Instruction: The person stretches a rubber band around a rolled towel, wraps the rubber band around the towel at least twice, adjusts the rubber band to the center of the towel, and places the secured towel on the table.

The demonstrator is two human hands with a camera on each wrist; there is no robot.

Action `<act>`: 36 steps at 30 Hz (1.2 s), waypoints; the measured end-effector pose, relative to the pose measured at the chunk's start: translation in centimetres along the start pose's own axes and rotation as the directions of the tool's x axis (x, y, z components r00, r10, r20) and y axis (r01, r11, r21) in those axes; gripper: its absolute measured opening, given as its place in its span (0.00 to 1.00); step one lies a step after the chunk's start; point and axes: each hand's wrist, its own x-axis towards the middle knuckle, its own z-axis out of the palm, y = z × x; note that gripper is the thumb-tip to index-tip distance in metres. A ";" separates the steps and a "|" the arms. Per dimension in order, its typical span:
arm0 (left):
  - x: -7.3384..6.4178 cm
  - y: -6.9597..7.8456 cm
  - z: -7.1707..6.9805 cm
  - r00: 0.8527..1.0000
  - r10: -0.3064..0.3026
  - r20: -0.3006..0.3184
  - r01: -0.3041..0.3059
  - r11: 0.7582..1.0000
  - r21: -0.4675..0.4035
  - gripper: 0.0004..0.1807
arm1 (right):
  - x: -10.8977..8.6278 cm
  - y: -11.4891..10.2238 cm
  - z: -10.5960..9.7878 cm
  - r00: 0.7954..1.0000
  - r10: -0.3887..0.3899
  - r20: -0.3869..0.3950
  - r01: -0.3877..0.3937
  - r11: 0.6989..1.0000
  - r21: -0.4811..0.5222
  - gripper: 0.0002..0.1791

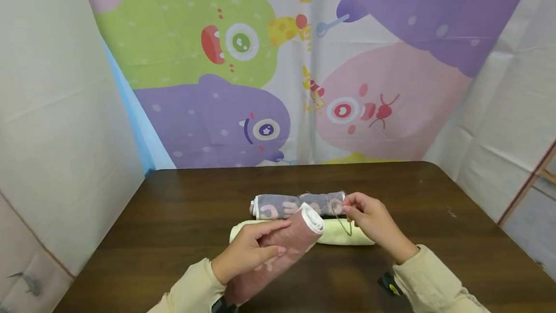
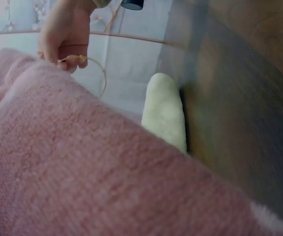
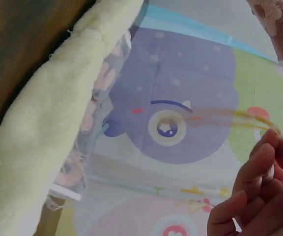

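Note:
My left hand (image 1: pixel 256 245) grips a rolled dusty-pink towel (image 1: pixel 288 245) with a white edge, held tilted above the table with its spiral end up and to the right. To the right, my right hand (image 1: pixel 369 214) pinches a loop of thin tan string (image 1: pixel 343 221) between thumb and fingertips, and the loop hangs apart from the pink roll. In the left wrist view the pink roll fills the front, while the string loop (image 2: pixel 102 78) dangles from the right hand. The right wrist view shows the pinching fingertips (image 3: pixel 267 152) close up.
Behind the pink roll, a pale yellow rolled towel (image 1: pixel 347 233) lies on the dark wooden table (image 1: pixel 182 235). Beyond it is a grey-and-pink patterned roll (image 1: pixel 278 206) tied at its middle. A cartoon-printed curtain (image 1: pixel 243 76) hangs behind the table.

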 end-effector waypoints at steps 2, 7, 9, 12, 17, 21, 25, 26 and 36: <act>0.0 -0.2 0.0 0.999 -0.011 0.032 0.012 0.999 -0.030 0.22 | 0.2 -0.2 0.2 0.999 -0.029 0.035 0.029 1.000 0.009 0.03; 0.1 -0.8 0.2 0.996 -0.011 0.090 0.017 0.998 -0.067 0.22 | 0.4 -0.8 0.6 0.993 -0.095 0.069 0.095 0.995 0.005 0.05; 0.1 -0.9 0.4 0.995 -0.013 0.103 0.022 0.996 -0.081 0.23 | 0.5 -1.2 0.7 0.991 -0.115 0.072 0.116 0.993 -0.005 0.05; 0.1 -1.1 0.6 0.993 -0.006 0.118 0.018 0.995 -0.102 0.23 | 0.6 -1.7 1.0 0.988 -0.133 0.085 0.136 0.990 -0.028 0.06; 0.3 -1.2 0.8 0.988 0.011 0.154 0.001 0.997 -0.076 0.23 | 0.8 -2.5 1.3 0.976 -0.166 0.140 0.177 0.982 -0.071 0.06; 0.6 -1.2 0.9 0.988 0.013 0.151 -0.014 1.000 -0.001 0.23 | 0.9 -3.0 1.4 0.961 -0.211 0.179 0.232 0.967 -0.109 0.07; 0.8 -1.2 1.0 0.995 -0.025 0.098 0.019 0.998 0.056 0.23 | 0.8 -3.4 1.5 0.957 -0.230 0.174 0.255 0.957 -0.137 0.07; 0.9 -1.2 1.1 0.996 -0.042 0.082 0.037 0.997 0.061 0.23 | 0.8 -3.6 1.6 0.958 -0.232 0.169 0.257 0.956 -0.144 0.07; 1.5 -1.1 1.9 0.996 -0.093 -0.015 0.095 0.985 0.147 0.23 | 0.4 -3.8 2.9 0.899 -0.434 0.056 0.420 0.820 -0.388 0.09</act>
